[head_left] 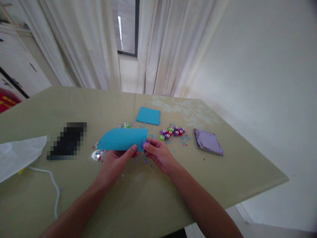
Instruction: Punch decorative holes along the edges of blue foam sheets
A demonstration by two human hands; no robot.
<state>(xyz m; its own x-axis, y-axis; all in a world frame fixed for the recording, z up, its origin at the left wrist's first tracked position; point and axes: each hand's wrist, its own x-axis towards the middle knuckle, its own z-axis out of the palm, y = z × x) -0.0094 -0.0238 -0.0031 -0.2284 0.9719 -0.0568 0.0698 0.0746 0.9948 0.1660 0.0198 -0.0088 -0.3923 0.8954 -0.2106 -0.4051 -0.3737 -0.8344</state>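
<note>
The left hand (115,162) pinches the blue sheet (121,138), thumb on top and fingers beneath; the sheet extends just beyond that hand, bowed along its left side. The right hand (159,153) pinches a purple piece (145,144) at the sheet's right edge. Just beyond the right hand sit eyed figures (169,133); farther off lies a blue stack (148,115), and well to its right, a purple stack (210,142).

Pale curtains (86,43) straight ahead of me, parted at a dark-framed window (127,29). Plain white wall (260,82) on my right. Far left: white cabinet (21,54), something red with yellow marks (7,103). Left on my greenish table (86,102): pixelated dark object (68,142), white sheet (19,152), yellow bit (21,171), white cable (58,192).
</note>
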